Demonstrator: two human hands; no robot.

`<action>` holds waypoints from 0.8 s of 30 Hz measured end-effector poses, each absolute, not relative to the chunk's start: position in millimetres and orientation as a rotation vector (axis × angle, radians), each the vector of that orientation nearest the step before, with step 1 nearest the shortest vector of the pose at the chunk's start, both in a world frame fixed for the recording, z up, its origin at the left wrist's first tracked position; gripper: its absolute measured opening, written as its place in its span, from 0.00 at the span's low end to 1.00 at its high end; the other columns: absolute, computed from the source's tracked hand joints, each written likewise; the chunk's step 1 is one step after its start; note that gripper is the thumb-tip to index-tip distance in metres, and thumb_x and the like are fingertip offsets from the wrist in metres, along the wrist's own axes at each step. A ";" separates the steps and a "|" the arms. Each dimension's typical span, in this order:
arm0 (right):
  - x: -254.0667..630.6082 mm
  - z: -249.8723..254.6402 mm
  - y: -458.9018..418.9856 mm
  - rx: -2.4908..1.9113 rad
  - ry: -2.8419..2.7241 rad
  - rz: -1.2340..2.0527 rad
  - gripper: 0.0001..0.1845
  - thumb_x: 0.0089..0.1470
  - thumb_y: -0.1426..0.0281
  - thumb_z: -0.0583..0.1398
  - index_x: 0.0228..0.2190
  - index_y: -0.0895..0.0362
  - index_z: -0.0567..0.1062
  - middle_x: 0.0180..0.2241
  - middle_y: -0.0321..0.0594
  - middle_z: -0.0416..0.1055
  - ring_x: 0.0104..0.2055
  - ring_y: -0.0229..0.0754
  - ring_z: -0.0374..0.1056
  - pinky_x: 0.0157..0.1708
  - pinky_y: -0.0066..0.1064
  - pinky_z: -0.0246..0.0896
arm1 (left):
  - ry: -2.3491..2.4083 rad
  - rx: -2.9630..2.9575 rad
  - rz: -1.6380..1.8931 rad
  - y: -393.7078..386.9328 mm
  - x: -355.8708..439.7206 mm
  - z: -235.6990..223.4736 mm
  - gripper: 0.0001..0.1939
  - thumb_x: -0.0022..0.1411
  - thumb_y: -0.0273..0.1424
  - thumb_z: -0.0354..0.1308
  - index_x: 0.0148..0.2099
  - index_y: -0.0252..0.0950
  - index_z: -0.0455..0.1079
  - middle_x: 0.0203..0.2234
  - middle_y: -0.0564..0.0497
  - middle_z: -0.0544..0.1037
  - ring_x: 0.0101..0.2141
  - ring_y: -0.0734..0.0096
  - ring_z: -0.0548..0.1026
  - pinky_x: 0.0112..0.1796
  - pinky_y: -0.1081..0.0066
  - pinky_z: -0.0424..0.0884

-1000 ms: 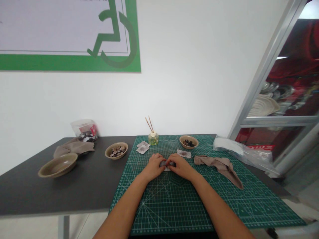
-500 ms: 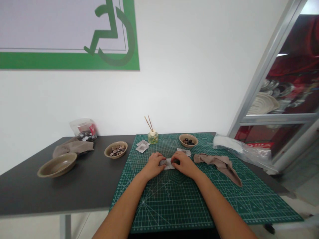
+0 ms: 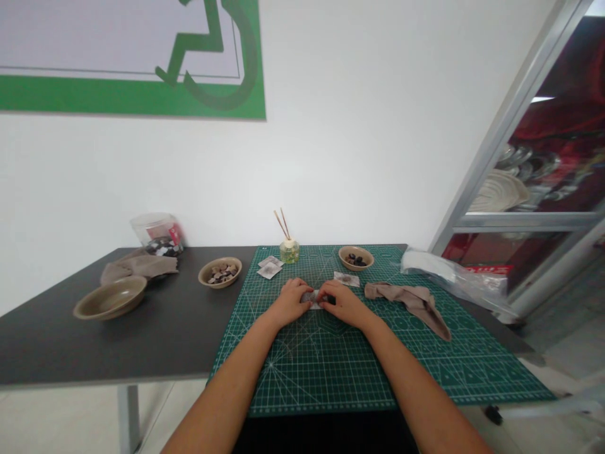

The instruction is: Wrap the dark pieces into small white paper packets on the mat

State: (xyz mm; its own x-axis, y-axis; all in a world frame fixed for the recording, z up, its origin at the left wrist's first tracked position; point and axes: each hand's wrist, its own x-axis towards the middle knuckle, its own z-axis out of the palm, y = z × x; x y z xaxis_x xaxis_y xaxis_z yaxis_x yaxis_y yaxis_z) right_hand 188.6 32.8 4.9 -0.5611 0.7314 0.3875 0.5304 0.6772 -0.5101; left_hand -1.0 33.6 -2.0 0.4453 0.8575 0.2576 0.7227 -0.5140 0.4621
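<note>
A small white paper square with a grey smudge lies on the green cutting mat, partly covered by my fingers. My left hand is closed at its left side, fingertips pressing on the smudged part. From the right, my right hand pinches a small dark stone at the paper, with much of the stone hidden by the fingers. Just behind that hand lies another smudged paper square. More such squares overlap at the back left of the mat.
A bowl of dark stones, a glass diffuser bottle and a crumpled brown cloth rest on the mat. To the left are a bowl of stone pieces, a wider bowl, another cloth and a clear tub. A plastic bag lies right.
The view has tilted slightly down, so everything sits higher in the picture. My right hand has shifted a little closer to my left over the paper.
</note>
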 end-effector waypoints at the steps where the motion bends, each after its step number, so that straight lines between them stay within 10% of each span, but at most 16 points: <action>1: 187.5 4.4 33.2 -0.983 -2.298 0.449 0.08 0.46 0.80 0.58 0.29 0.57 0.72 0.30 0.37 0.68 0.36 0.40 0.61 0.38 0.32 0.56 | 1.357 2.419 0.676 33.6 -1.1 -2.0 0.15 0.53 0.26 0.57 0.44 0.36 0.71 0.40 0.47 0.70 0.44 0.63 0.66 0.47 0.63 0.62; 24: 192.0 -2.6 41.9 -1.083 -2.257 0.316 0.06 0.54 0.71 0.57 0.29 0.58 0.74 0.29 0.40 0.71 0.37 0.42 0.63 0.42 0.36 0.55 | 1.600 2.380 0.669 35.6 -2.3 1.2 0.13 0.56 0.31 0.55 0.45 0.37 0.70 0.42 0.47 0.71 0.46 0.60 0.65 0.48 0.61 0.61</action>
